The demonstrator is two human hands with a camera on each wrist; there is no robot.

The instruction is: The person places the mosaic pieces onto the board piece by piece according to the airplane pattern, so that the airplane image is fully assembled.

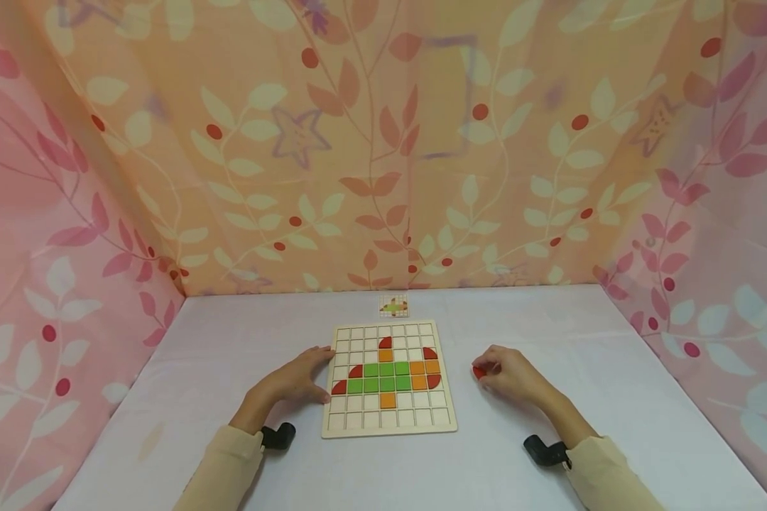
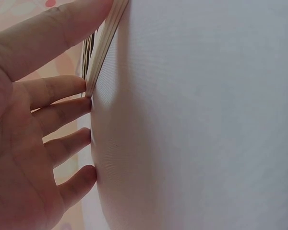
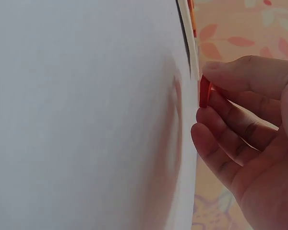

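Note:
A square wooden grid board [image 1: 358, 420] lies on the white tabletop, holding green square tiles [image 1: 386, 384], orange square tiles [image 1: 388, 401] and red round-edged tiles [image 1: 385, 343]. My left hand [image 1: 294, 377] is at the board's left side, thumb near the lower part and fingertips by the upper part. In the left wrist view its fingers [image 2: 62, 115] are extended, with the board's edge [image 2: 104, 45] between thumb and fingers. To the right of the board, my right hand [image 1: 514, 372] pinches a small red tile [image 3: 205, 92] between thumb and fingers, just over the cloth; its full outline is partly hidden.
Behind the board lies a small picture card [image 1: 393, 306] showing a grid with a coloured pattern. Patterned fabric walls [image 1: 371, 177] enclose the back and both sides of the table. Black wrist-worn devices [image 1: 545, 451] sit at both sleeve cuffs.

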